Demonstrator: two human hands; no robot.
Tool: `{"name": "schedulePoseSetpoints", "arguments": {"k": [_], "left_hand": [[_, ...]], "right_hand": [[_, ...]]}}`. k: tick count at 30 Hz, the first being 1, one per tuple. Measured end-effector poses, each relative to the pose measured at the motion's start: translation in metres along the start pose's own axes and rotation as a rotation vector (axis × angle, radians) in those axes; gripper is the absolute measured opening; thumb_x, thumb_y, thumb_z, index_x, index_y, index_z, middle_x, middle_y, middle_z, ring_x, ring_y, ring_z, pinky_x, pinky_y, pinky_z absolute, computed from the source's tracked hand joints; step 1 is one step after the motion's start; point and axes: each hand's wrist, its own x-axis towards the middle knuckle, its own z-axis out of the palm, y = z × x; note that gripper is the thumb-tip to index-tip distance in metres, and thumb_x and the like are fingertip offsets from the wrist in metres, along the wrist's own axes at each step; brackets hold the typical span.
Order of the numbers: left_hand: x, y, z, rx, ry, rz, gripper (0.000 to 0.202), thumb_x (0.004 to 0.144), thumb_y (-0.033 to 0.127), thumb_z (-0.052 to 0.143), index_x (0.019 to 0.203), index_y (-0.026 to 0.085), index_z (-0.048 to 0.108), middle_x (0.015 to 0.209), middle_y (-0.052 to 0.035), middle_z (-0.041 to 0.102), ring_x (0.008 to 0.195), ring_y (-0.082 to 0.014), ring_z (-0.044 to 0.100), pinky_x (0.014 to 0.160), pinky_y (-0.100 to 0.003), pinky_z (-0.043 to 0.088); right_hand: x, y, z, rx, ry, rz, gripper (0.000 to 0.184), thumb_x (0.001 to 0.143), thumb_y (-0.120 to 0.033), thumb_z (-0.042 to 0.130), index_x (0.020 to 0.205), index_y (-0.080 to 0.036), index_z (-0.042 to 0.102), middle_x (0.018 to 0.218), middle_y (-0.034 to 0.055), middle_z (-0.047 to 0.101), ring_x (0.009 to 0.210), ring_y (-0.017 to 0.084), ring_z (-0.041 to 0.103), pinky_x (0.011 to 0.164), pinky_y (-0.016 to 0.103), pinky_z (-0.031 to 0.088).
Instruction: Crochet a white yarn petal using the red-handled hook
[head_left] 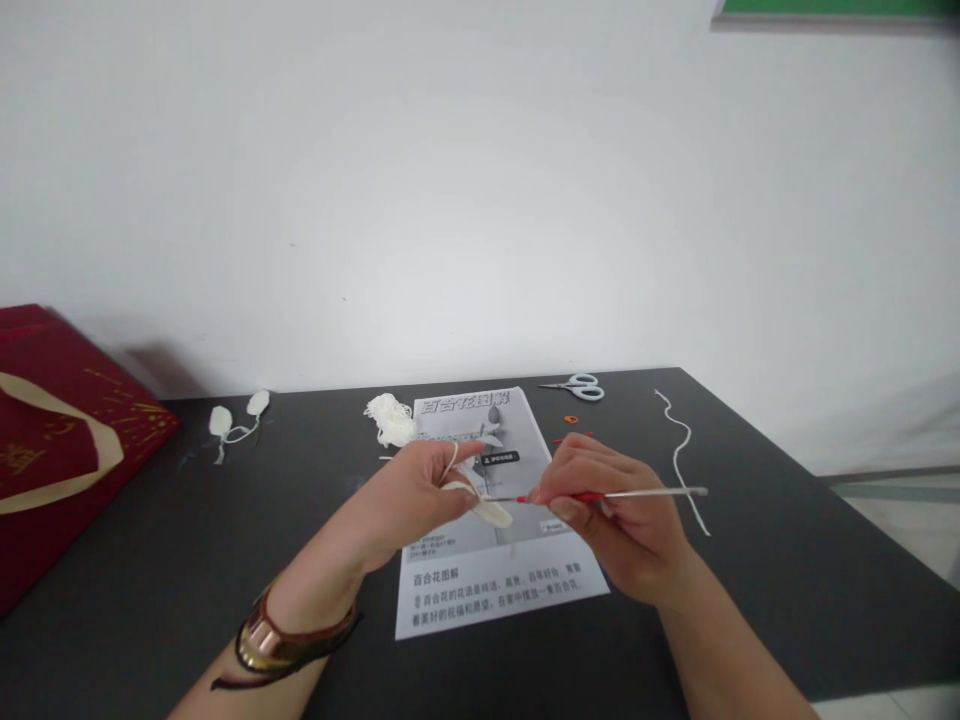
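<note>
Forearms [731,640] up front, left hand [416,495] pinching a cream crocheted piece [493,514] at the person's 12 o'clock, right hand [619,510] gripping a red-and-silver hook [590,496]. Looks mid-stitch to me; next move wants steady yarn [452,458] tension. Decent elbow room toward the table [780,530] edge at 2 o'clock; scissors [574,387] at 1.

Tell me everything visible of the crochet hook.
The crochet hook is slim and straight, with a red middle section and smooth, silvery, metallic-looking ends. Pinched in the right hand, it lies nearly level across the view. One end sticks out beyond that hand; the thin tip reaches the white piece in the left hand, over the printed sheet. The tip's shape is unclear.
</note>
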Motion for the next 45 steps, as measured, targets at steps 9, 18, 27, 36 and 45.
{"name": "schedulePoseSetpoints", "arguments": {"k": [9, 18, 27, 36, 45], "left_hand": [[0.014, -0.015, 0.001, 0.472, 0.176, 0.127, 0.053, 0.071, 0.016, 0.060, 0.124, 0.012, 0.058, 0.060, -0.0034, 0.067, 0.057, -0.0201, 0.057, 0.057, -0.029, 0.041], [0.009, -0.003, 0.009, 0.960, 0.446, 0.171, 0.049, 0.080, 0.018, 0.048, 0.128, 0.008, 0.052, 0.093, -0.0157, 0.072, 0.083, -0.0272, 0.066, 0.074, -0.036, 0.046], [0.004, -0.004, 0.015, 0.689, 0.547, 0.312, 0.051, 0.082, 0.024, 0.051, 0.131, 0.011, 0.048, 0.090, -0.0102, 0.073, 0.083, -0.0249, 0.067, 0.079, -0.036, 0.047], [0.004, 0.004, -0.003, 0.195, 0.082, 0.290, 0.054, 0.079, 0.029, 0.061, 0.130, 0.017, 0.050, 0.095, -0.0074, 0.074, 0.090, -0.0218, 0.064, 0.084, -0.034, 0.045], [0.012, 0.007, -0.052, 0.611, -0.240, -0.001, 0.032, 0.074, 0.041, 0.061, 0.057, 0.015, 0.063, 0.056, -0.0018, 0.061, 0.054, -0.0142, 0.052, 0.053, -0.025, 0.036]], "right_hand": [[0.002, -0.001, 0.018, -0.349, -0.149, -0.228, 0.012, 0.082, -0.010, 0.054, 0.092, -0.017, 0.058, 0.073, 0.0052, 0.066, 0.064, 0.017, 0.053, 0.059, 0.031, 0.042], [-0.003, 0.002, 0.042, -0.744, -0.048, -0.574, 0.016, 0.082, -0.016, 0.060, 0.095, -0.007, 0.063, 0.081, 0.0097, 0.071, 0.069, 0.019, 0.060, 0.062, 0.033, 0.050], [-0.006, 0.012, 0.041, -0.665, 0.111, -0.565, 0.030, 0.078, -0.010, 0.065, 0.108, -0.005, 0.060, 0.086, 0.0139, 0.072, 0.076, 0.021, 0.065, 0.064, 0.033, 0.055], [0.001, 0.019, 0.030, 0.013, 0.432, -0.003, 0.022, 0.081, -0.005, 0.059, 0.094, -0.020, 0.067, 0.080, 0.0040, 0.070, 0.070, 0.015, 0.065, 0.061, 0.027, 0.053], [-0.001, 0.026, 0.023, -0.185, 0.371, -0.047, 0.014, 0.084, -0.010, 0.055, 0.088, -0.018, 0.065, 0.075, 0.0048, 0.066, 0.068, 0.017, 0.059, 0.063, 0.031, 0.047]]}}
